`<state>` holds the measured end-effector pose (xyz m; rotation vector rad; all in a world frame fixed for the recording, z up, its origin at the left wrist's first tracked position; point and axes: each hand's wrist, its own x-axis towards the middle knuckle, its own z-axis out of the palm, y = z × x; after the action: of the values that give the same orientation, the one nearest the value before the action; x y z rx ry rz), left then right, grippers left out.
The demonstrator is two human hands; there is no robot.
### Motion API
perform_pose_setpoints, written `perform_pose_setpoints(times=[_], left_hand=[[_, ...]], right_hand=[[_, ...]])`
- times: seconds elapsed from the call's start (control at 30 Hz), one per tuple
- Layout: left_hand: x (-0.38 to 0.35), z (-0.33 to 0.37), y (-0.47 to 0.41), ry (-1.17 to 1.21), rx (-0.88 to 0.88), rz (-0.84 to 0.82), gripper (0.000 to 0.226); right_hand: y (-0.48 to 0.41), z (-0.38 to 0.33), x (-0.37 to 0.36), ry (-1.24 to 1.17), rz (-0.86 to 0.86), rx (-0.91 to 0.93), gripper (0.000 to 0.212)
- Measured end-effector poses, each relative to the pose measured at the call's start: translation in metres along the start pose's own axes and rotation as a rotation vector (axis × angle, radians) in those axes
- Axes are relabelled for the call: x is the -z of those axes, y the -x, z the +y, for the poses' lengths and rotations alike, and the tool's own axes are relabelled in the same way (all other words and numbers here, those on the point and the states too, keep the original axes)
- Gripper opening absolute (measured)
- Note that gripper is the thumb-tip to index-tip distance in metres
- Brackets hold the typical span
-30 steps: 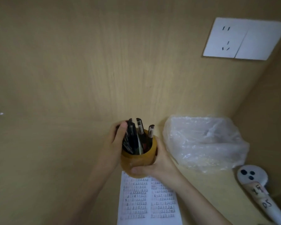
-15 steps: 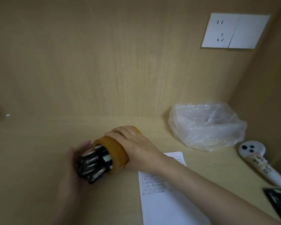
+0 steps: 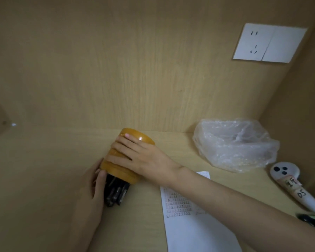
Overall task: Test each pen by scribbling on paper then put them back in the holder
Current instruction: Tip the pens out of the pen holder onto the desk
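Observation:
The amber-brown pen holder (image 3: 120,174) is tipped over, its mouth pointing down toward me and its base lifted toward the back wall. My right hand (image 3: 142,157) grips it from above, fingers wrapped round its side. Several dark pens (image 3: 116,192) stick out of the mouth onto the wooden desk. My left hand (image 3: 94,193) lies flat beside them on the left, fingers against the pens and the holder's rim. A white sheet of paper (image 3: 195,226) with rows of small marks lies to the right, partly under my right forearm.
A crumpled clear plastic bag (image 3: 235,144) sits at the back right. A white handheld device (image 3: 295,186) with a handwritten label lies at the right edge, a dark object (image 3: 313,220) below it. A wall socket plate (image 3: 269,42) is on the back panel.
The holder went from upright in both hands to tipped over on the left; now its mouth points down and the pens slide out onto the desk beside my left hand.

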<state>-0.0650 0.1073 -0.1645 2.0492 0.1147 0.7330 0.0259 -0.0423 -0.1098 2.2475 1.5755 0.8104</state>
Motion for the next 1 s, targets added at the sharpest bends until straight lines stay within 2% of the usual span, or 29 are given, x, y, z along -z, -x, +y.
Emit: perform_pose_setpoints(times=[0.1,0.23,0.33,0.53,0.67,0.8,0.9,1.0], left_hand=[[0.003,0.001,0.003,-0.040,0.013,0.031,0.035],[0.006,-0.011,0.004,0.045,0.175,0.000,0.057],[0.004,-0.014,0.006,-0.047,0.209,-0.061,0.057],[0.003,-0.020,0.009,-0.315,0.163,-0.170,0.071],[0.003,-0.020,0.009,-0.417,0.189,-0.196,0.061],[0.004,-0.017,0.010,-0.468,0.142,-0.165,0.057],[0.004,-0.014,0.011,-0.508,0.121,-0.176,0.073],[0.003,-0.016,0.011,-0.516,0.105,-0.198,0.082]], right_hand=[[-0.003,0.008,0.001,0.074,0.044,0.040,0.048],[-0.007,0.015,0.000,0.059,0.090,0.001,0.049],[-0.010,0.019,-0.003,0.073,0.091,-0.039,0.051],[-0.013,0.027,-0.011,0.180,0.061,-0.045,0.063],[-0.015,0.032,-0.015,0.213,0.066,-0.074,0.062],[-0.016,0.041,-0.013,0.257,0.041,-0.096,0.062],[-0.014,0.046,-0.012,0.263,0.013,-0.112,0.060],[-0.012,0.050,-0.018,0.247,-0.026,-0.129,0.069]])
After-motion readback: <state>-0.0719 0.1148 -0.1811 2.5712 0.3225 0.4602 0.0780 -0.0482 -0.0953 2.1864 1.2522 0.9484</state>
